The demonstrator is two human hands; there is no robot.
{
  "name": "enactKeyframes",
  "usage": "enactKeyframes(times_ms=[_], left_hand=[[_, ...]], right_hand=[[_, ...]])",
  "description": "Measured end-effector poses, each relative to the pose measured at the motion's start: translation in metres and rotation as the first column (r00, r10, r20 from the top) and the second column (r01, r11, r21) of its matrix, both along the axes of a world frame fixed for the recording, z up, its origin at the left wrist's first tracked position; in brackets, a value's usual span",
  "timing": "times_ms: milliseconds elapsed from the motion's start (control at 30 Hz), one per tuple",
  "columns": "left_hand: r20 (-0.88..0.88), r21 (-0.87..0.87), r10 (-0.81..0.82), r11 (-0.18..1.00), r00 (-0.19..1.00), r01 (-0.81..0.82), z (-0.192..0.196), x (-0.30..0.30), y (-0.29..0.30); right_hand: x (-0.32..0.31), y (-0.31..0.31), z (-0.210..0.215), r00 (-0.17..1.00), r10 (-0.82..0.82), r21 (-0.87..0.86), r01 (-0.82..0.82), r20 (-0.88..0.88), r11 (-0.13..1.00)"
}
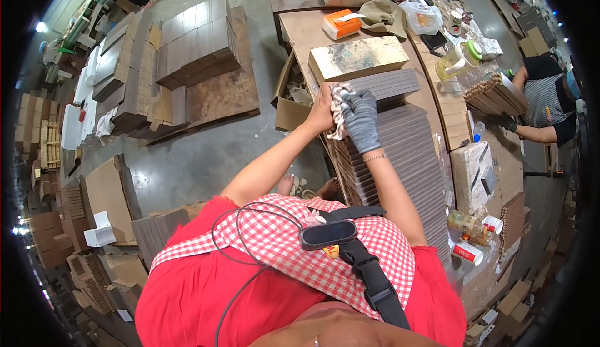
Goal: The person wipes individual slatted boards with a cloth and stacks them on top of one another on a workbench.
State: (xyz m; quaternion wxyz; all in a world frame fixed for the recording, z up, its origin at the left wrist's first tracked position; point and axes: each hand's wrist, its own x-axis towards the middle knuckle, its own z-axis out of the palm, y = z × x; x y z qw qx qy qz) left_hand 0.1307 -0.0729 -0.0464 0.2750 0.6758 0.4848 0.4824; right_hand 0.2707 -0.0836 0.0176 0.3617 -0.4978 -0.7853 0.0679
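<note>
The rag (339, 113) is at the far left corner of the long row of grey boards (406, 159). The right hand (362, 119), in a grey glove, is curled around the rag. The bare left hand (321, 111) is bent and touches the rag's left side; I cannot tell if it grips the rag or a board.

The boards lean on each other, so a hard push could make the row slide. Some ends sit by the counter's left edge, so one could get bumped and fall. A dirty rag could leave smudges. The loose cloth could snag on a corner.

The counter (301, 33) is brown and crowded. Just past the row's far end are a short grey stack (394, 86) and a pale block with a stained top (359, 56). Beyond those is an orange tissue pack (342, 26). Left of the row, a pallet (206, 106) with grey boxes (199, 41) is on the shiny floor (187, 172). Right of the row, a co-worker (547, 97) is near brown cardboard pieces (495, 99).
</note>
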Motion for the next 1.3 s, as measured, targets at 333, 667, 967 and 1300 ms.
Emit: enactKeyframes(times_ms=[333, 667, 967, 1300], left_hand=[[-0.076, 0.044, -0.003, 0.999, 0.997, 0.006, 0.012, 0.008, 0.0], [0.048, -0.017, 0.001, 1.0, 0.999, 0.0, 0.002, 0.002, -0.002], [-0.038, 0.003, 0.006, 1.0, 0.999, -0.006, 0.006, 0.007, 0.0], [-0.064, 0.017, -0.01, 1.0, 0.998, 0.011, 0.015, 0.015, 0.003]], right_hand=[[0.111, 0.072, -0.02, 0.867, -0.148, -0.132, 0.096, -0.476, 0.987], [0.015, 0.008, 0.003, 0.996, 0.036, -0.087, -0.042, -0.079, 0.995], [0.133, 0.13, -0.003, 0.734, -0.33, -0.233, 0.236, -0.594, 0.943], [0.107, 0.134, -0.057, 0.967, -0.254, -0.153, 0.247, -0.023, 0.957]])
